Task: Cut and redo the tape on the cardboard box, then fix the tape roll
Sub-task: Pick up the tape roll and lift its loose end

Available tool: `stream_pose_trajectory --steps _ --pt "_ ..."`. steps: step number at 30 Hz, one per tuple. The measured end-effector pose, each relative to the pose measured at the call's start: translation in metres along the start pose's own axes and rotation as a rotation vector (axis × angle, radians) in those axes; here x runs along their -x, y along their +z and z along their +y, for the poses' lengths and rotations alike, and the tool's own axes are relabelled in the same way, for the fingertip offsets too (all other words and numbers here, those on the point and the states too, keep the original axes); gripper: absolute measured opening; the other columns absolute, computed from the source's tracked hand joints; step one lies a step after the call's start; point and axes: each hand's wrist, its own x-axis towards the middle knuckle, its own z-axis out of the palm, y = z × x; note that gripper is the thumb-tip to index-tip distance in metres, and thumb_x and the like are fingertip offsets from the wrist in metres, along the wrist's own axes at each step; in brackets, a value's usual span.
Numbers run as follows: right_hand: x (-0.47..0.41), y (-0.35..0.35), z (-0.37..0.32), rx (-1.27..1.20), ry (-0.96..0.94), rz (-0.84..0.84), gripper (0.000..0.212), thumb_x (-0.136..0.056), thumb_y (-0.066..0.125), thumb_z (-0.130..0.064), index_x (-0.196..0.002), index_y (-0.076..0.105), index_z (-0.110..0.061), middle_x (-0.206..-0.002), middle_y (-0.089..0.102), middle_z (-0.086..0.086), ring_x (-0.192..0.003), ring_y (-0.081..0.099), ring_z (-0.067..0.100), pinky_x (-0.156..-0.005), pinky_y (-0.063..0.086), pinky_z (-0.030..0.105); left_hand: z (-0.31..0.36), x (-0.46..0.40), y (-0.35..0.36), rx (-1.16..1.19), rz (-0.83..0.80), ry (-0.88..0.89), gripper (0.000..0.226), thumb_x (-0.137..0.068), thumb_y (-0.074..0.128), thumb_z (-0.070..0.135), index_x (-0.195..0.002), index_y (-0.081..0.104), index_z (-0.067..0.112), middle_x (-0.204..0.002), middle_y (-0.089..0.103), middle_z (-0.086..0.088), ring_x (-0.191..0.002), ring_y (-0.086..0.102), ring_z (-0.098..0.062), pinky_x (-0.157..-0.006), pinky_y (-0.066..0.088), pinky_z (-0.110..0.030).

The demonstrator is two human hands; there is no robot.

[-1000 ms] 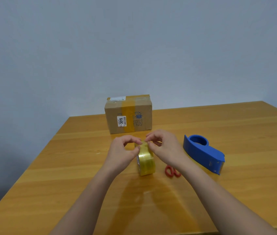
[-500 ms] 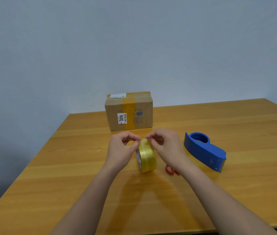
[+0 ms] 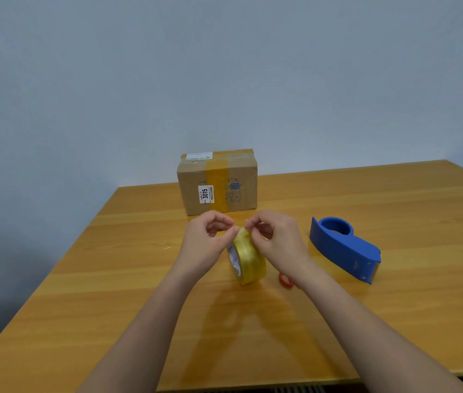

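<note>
A yellow tape roll (image 3: 250,258) stands on its edge on the wooden table (image 3: 394,321), between my hands. My left hand (image 3: 206,241) holds the roll's left side, its curled fingers and thumb at the top edge. My right hand (image 3: 277,239) pinches at the top of the roll with thumb and forefinger. Behind them stands the cardboard box (image 3: 217,182), taped down its middle with yellow tape and carrying a white label marked 3015. A blue tape dispenser (image 3: 343,248) with no roll in it lies to the right.
Red scissor handles (image 3: 285,280) show on the table just under my right wrist; the blades are hidden. The table's left edge runs diagonally at the left, and a plain grey wall stands behind.
Both hands stay on the top of the roll with small finger movements. The view has shifted slightly. Box, dispenser and scissors have not moved.
</note>
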Motion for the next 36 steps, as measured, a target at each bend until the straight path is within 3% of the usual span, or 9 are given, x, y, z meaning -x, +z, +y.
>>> stream_pose_trajectory --steps 3,8,15,20,27,32,36 --pt "0.000 0.000 0.001 0.008 -0.004 0.004 0.016 -0.083 0.062 0.001 -0.085 0.069 -0.013 -0.085 0.067 -0.002 -0.081 0.065 0.009 -0.075 0.058 0.030 0.002 -0.001 0.004 -0.066 0.019 -0.037 0.011 -0.081 0.074 0.023 -0.085 0.071 0.012 -0.074 0.064 0.010 -0.066 0.056 0.008 -0.064 0.042 -0.008" --pt "0.000 0.000 0.000 0.000 -0.006 0.013 0.016 -0.083 0.062 0.000 -0.085 0.069 -0.014 -0.085 0.068 -0.001 -0.081 0.066 0.011 -0.075 0.058 0.031 0.006 -0.001 0.004 -0.111 0.012 -0.070 0.020 -0.082 0.071 0.037 -0.079 0.074 0.018 -0.078 0.067 0.003 -0.077 0.058 -0.011 -0.071 0.046 -0.028" --pt "0.001 0.000 0.001 -0.004 -0.004 0.020 0.016 -0.082 0.062 0.000 -0.084 0.070 -0.015 -0.084 0.068 -0.001 -0.081 0.066 0.010 -0.074 0.057 0.029 0.007 -0.002 0.004 -0.199 0.009 -0.082 0.008 -0.080 0.075 0.023 -0.082 0.075 0.016 -0.085 0.062 0.007 -0.079 0.052 -0.009 -0.076 0.045 -0.028" --pt "0.003 -0.001 0.001 -0.029 -0.004 0.011 0.018 -0.083 0.061 0.001 -0.085 0.069 -0.015 -0.087 0.068 -0.001 -0.084 0.066 0.009 -0.076 0.057 0.027 0.005 -0.002 0.004 -0.197 -0.001 -0.099 0.005 -0.082 0.072 0.019 -0.083 0.075 0.016 -0.085 0.061 0.006 -0.074 0.048 -0.005 -0.066 0.040 -0.021" --pt "0.003 -0.013 -0.004 -0.113 0.084 -0.082 0.023 -0.080 0.054 0.002 -0.092 0.069 -0.012 -0.094 0.069 0.001 -0.090 0.067 0.009 -0.078 0.055 0.018 0.004 -0.006 0.005 -0.182 -0.007 -0.130 0.005 -0.083 0.071 0.017 -0.079 0.072 0.019 -0.093 0.068 0.000 -0.083 0.055 -0.012 -0.070 0.042 -0.023" --pt "-0.003 -0.013 -0.010 -0.064 0.110 -0.077 0.012 -0.090 0.063 -0.023 -0.092 0.073 -0.017 -0.084 0.069 -0.007 -0.079 0.064 0.001 -0.070 0.049 0.010 0.006 -0.007 0.006 -0.194 -0.033 -0.130 0.009 -0.085 0.069 0.016 -0.077 0.068 0.020 -0.091 0.070 -0.001 -0.087 0.062 -0.015 -0.076 0.048 -0.026" --pt "-0.010 -0.011 -0.013 0.132 0.118 -0.101 0.018 -0.087 0.066 -0.034 -0.087 0.076 -0.019 -0.082 0.066 -0.005 -0.071 0.053 0.000 -0.065 0.041 0.015 0.008 -0.006 0.005 -0.182 -0.045 -0.160 0.005 -0.087 0.067 0.015 -0.083 0.068 0.013 -0.092 0.072 -0.005 -0.085 0.067 -0.015 -0.063 0.046 -0.021"
